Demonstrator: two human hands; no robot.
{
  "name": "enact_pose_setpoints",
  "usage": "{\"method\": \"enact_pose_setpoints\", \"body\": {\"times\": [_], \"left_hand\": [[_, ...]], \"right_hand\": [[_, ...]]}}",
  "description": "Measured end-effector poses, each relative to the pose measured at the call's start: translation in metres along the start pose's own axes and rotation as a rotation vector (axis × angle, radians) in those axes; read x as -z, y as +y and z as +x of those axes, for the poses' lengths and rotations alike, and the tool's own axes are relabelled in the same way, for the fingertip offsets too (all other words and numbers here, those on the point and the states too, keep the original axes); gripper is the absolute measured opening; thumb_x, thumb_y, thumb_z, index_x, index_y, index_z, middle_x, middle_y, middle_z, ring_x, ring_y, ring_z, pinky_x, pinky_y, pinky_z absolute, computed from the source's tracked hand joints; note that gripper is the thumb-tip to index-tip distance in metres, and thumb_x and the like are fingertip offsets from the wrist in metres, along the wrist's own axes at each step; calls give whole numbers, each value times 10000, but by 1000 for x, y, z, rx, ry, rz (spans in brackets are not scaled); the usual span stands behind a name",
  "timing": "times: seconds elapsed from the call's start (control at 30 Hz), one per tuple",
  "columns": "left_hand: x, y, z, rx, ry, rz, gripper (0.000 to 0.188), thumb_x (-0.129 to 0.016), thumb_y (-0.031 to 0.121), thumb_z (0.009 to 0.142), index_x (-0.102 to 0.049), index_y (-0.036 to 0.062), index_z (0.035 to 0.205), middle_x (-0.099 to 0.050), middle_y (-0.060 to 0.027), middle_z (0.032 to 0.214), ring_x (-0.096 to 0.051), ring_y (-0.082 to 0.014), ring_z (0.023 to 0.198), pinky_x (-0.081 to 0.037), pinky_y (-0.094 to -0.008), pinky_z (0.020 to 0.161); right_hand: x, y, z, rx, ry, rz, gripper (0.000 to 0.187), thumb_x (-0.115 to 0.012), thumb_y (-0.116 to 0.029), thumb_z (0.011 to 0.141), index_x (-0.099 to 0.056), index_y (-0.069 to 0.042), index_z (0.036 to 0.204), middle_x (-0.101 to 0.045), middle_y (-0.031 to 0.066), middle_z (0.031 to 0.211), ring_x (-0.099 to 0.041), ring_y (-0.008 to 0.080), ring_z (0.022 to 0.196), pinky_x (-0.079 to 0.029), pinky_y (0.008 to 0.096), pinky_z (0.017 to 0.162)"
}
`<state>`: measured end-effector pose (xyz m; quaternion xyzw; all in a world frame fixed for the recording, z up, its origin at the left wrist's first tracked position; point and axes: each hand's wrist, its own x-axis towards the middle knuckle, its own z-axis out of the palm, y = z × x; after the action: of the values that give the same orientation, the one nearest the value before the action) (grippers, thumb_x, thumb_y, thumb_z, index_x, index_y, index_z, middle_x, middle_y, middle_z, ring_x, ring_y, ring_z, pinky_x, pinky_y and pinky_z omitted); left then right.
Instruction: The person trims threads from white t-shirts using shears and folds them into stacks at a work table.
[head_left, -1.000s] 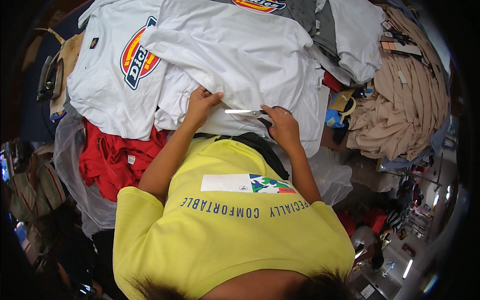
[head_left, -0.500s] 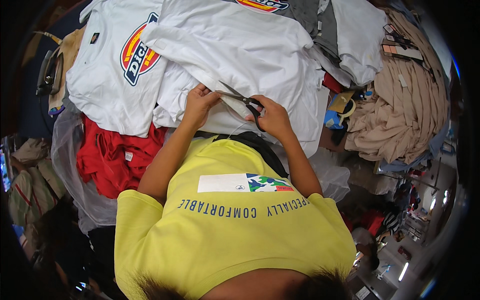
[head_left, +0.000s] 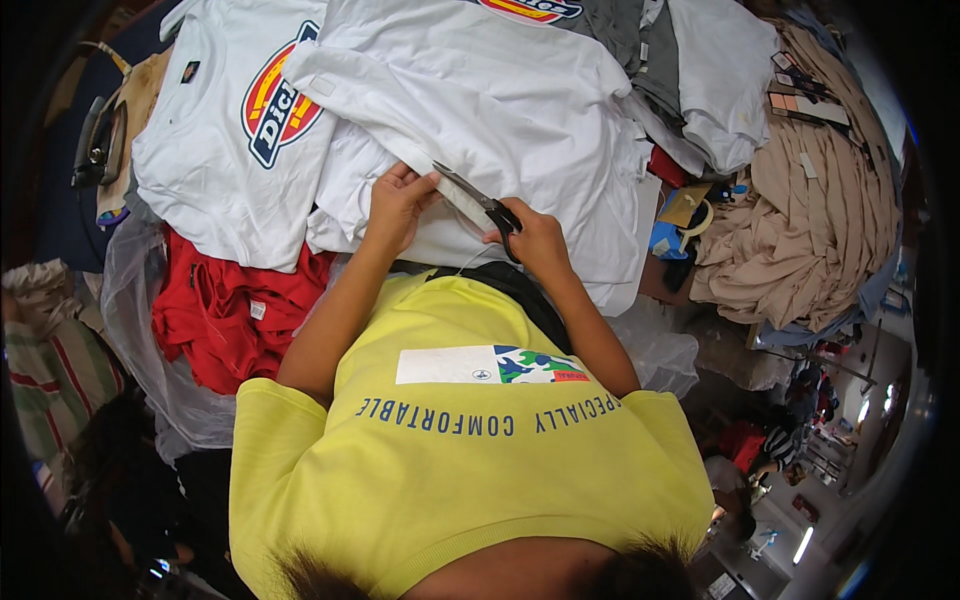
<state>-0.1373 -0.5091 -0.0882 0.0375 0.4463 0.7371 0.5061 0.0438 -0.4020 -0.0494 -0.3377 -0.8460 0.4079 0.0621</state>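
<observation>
A white T-shirt (head_left: 480, 95) lies spread in front of me, its hem edge turned toward my body. My left hand (head_left: 402, 205) pinches that edge between thumb and fingers. In my right hand (head_left: 535, 242) is a pair of scissors (head_left: 484, 202) with black handles. Their blades lie along the hem, nearly together, tips pointing up and left close to my left fingertips. Whether a thread sits between the blades is too small to tell.
On the left lie another white T-shirt (head_left: 205, 130) with a round print, red garments (head_left: 240, 310) in clear plastic, and an iron (head_left: 100, 145). A beige cloth pile (head_left: 790, 230), a tape roll (head_left: 697, 222) and grey garments (head_left: 640, 60) are to the right.
The scissor blades, spread apart before, have come nearly together. My right hand has shifted slightly down and left. My left hand keeps its pinch on the hem.
</observation>
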Motion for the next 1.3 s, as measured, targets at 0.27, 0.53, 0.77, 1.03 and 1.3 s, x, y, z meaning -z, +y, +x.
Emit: {"method": "enact_pose_setpoints", "body": {"times": [0.27,0.53,0.77,1.03,1.3], "left_hand": [[-7,10,-2,-179,-61,1,627,-556,-79,779,-306,93,1327,-600,-93,1041,-608,-155,903,-525,-277,755],[-5,13,-5,-202,-90,39,680,-563,-76,780,-254,118,1354,-587,-104,1066,-601,-166,924,-522,-288,764],[4,27,3,-206,-61,41,755,-568,-71,784,-167,146,1385,-573,-111,1092,-592,-170,946,-516,-291,765],[4,28,1,-229,-84,28,799,-557,-105,769,-137,152,1398,-551,-119,1128,-594,-170,940,-526,-283,755],[11,32,9,-253,-52,-46,794,-555,-101,778,-139,158,1403,-559,-122,1118,-595,-171,943,-527,-274,750]], "right_hand": [[-7,-15,7,75,127,-167,570,-772,-372,579,-551,-86,1019,-545,74,686,-552,253,620,-423,350,555],[-12,-24,14,54,107,-174,516,-771,-348,594,-554,-77,976,-571,104,685,-573,276,628,-431,356,549],[-17,-23,9,22,121,-110,495,-779,-308,588,-565,-76,970,-588,112,698,-581,284,641,-439,352,562],[-18,-45,22,84,171,-201,550,-767,-360,570,-560,-86,999,-601,104,725,-579,285,639,-431,364,555],[-23,-30,21,-35,66,-57,496,-774,-304,596,-555,-66,972,-605,111,736,-584,294,661,-443,363,570]]}}
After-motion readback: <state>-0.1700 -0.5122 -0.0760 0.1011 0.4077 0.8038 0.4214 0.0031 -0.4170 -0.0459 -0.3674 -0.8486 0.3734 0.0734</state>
